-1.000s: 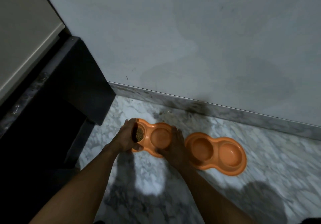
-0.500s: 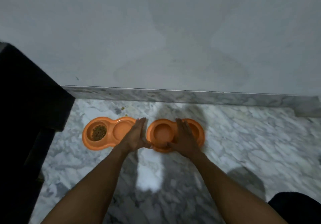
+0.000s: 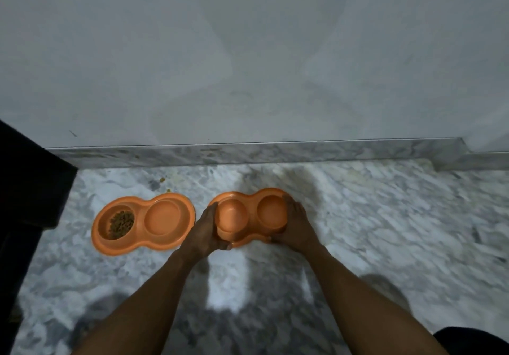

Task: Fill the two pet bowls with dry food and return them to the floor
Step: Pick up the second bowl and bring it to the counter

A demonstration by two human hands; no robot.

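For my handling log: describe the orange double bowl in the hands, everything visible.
The double bowl is a figure-eight tray of smooth orange plastic, by its look, with two round wells, both empty. It looks tilted toward the camera, on or just above the marble floor, right of the other bowl and apart from it. The left hand grips its left end, the right hand its right end.

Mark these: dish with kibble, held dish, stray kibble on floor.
dish with kibble (image 3: 143, 221): head view, bridge between its wells.
held dish (image 3: 252, 213): head view, bridge between its wells.
stray kibble (image 3: 162, 180): head view, larger crumb.
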